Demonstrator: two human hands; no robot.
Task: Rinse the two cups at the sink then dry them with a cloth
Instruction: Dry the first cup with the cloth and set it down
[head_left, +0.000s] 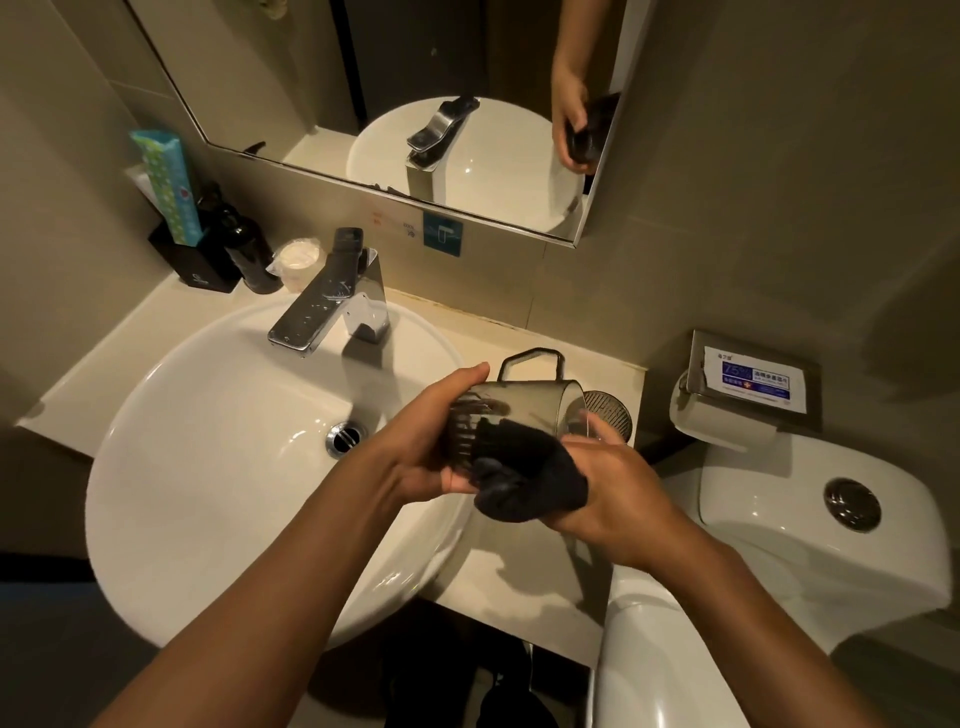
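Note:
A smoky transparent cup (524, 402) with a squared handle lies on its side in the air over the counter, right of the white sink basin (208, 441). My left hand (431, 441) grips its base end. My right hand (618, 493) holds a black cloth (524, 478) pressed against the cup's side near the rim. A second round ribbed object (613, 413) rests on the counter behind the cup, partly hidden; I cannot tell whether it is the other cup. The chrome tap (332, 301) is not running.
A black bottle (249, 244), a black holder with a green pack (176, 208) and a wrapped white item (298, 260) stand at the back left. A toilet (805, 519) and a paper dispenser (748, 384) are to the right. A mirror (415, 104) hangs above.

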